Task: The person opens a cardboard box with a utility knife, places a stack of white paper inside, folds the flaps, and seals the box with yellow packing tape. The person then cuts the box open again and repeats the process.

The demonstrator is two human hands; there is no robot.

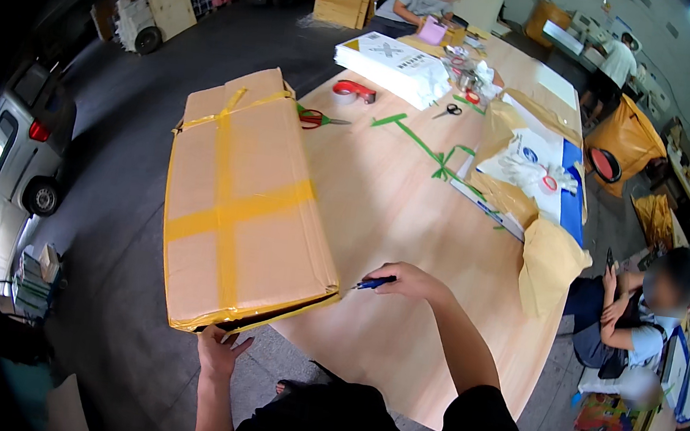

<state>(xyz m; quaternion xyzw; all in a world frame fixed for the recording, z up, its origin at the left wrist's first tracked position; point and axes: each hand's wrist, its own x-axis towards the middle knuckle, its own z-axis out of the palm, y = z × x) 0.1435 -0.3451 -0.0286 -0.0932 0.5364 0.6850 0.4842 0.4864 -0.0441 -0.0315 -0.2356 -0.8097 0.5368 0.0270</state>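
A long cardboard box (270,164) wrapped in yellow tape lies across the left edge of the table, its near end jutting past it. A dark gap runs along that near end. My left hand (219,353) grips the lower edge of the gap, with some fingertips hidden by the box. Just off the box's near right corner, my right hand (412,280) is closed around a blue utility knife (376,282). The thin tip of the knife points left, toward that corner. Green-and-red-handled scissors (315,118) lie against the box's far right side.
On the wooden table (364,345) are a red tape dispenser (352,91), black scissors (449,111), green straps (421,143), a stack of white packages (396,66) and brown wrapping paper (555,265). People are at the far end and at right. A van (23,162) stands at left.
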